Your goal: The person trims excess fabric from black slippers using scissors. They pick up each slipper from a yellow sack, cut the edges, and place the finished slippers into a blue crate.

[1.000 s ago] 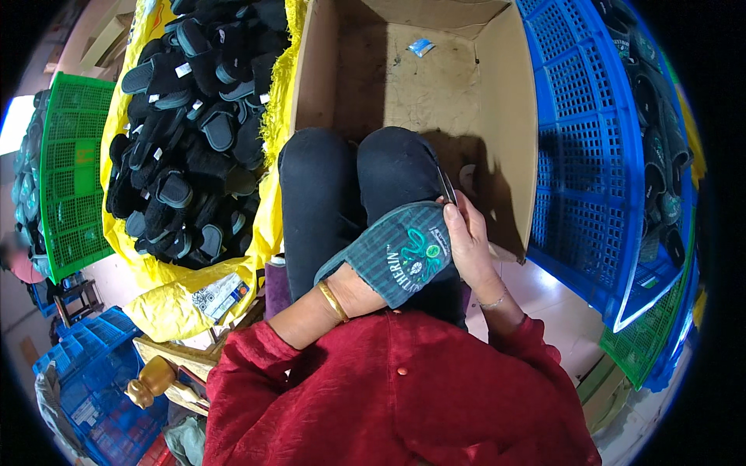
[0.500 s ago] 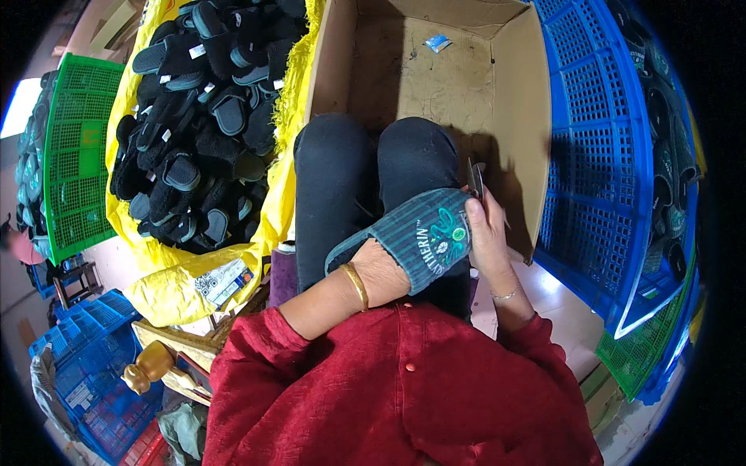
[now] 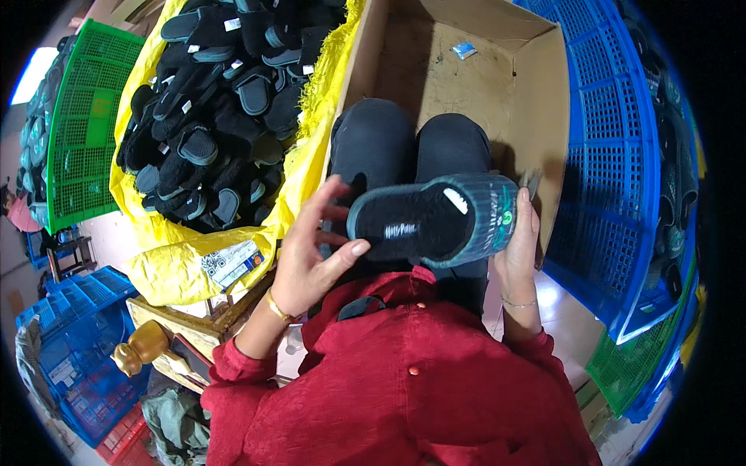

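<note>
beside a yellow sack (image 3: 151, 268) of black slippers (image 3: 253, 95), your right hand (image 3: 518, 245) grips a striped slipper (image 3: 435, 221); your left hand (image 3: 307, 252) spreads loose near its heel; it looks whole, the others untouched

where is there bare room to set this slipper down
Widest: the cardboard box's floor, between the knees and the small blue packet. Smaller: tiled floor between the right hand and the right-side blue crate. Crowded: the yellow sack, heaped with black slippers, and nearer than the knees, around the held slipper and left hand.
</note>
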Demonstrator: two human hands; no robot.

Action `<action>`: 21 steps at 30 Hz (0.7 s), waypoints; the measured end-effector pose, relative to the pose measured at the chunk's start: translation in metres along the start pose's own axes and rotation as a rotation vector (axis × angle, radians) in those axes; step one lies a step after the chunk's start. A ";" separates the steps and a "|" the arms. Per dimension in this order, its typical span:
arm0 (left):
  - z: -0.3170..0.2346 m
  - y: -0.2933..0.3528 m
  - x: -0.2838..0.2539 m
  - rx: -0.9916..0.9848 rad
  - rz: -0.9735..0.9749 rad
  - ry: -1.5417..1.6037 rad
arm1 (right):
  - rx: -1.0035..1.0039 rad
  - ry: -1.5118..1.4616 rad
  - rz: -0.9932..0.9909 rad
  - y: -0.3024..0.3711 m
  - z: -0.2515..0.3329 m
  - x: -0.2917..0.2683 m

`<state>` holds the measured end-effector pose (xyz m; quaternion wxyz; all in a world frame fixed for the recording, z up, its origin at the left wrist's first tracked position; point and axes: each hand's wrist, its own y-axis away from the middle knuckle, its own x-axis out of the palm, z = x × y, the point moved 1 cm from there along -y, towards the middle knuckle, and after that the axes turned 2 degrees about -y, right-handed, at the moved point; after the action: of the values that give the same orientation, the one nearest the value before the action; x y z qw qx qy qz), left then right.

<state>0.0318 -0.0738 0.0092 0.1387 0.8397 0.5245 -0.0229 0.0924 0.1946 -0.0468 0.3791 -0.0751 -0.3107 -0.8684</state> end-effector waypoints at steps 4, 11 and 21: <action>0.000 -0.009 0.020 -0.115 0.071 0.445 | -0.005 0.073 -0.042 0.008 0.013 0.016; 0.016 -0.023 0.014 -0.158 0.042 0.682 | 0.032 0.325 0.158 0.011 0.027 -0.002; 0.002 -0.030 0.007 -0.171 0.078 0.607 | 0.225 0.267 0.093 -0.001 0.026 -0.008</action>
<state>0.0087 -0.0561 -0.0004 0.0468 0.8130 0.5092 0.2783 0.0942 0.2158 -0.0296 0.4629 0.0693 -0.3489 -0.8119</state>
